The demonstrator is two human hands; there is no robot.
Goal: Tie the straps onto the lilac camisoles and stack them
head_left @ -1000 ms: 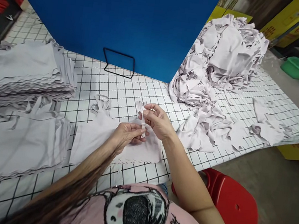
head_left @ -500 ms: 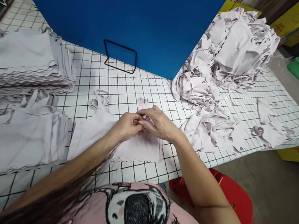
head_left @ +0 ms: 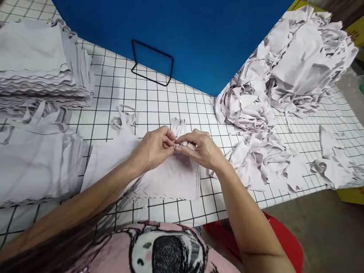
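A pale lilac strap top (head_left: 170, 177) lies flat on the gridded table (head_left: 146, 100) in front of me. My left hand (head_left: 152, 148) and my right hand (head_left: 202, 149) meet fingertip to fingertip above its upper right part. Both pinch the top's thin strap (head_left: 179, 129) between thumb and fingers. The garment's other strap (head_left: 124, 117) lies loose to the left, untouched.
A tall stack of folded lilac tops (head_left: 26, 67) sits at the left, with more laid flat (head_left: 20, 164) below it. A big loose heap of the same garments (head_left: 286, 78) fills the right. A blue board (head_left: 158, 12) on a black wire stand (head_left: 151, 63) backs the table. A red stool (head_left: 285, 244) stands below.
My hands have lowered from holding the strap upright and come together low over the top. The view has shifted slightly left and down.
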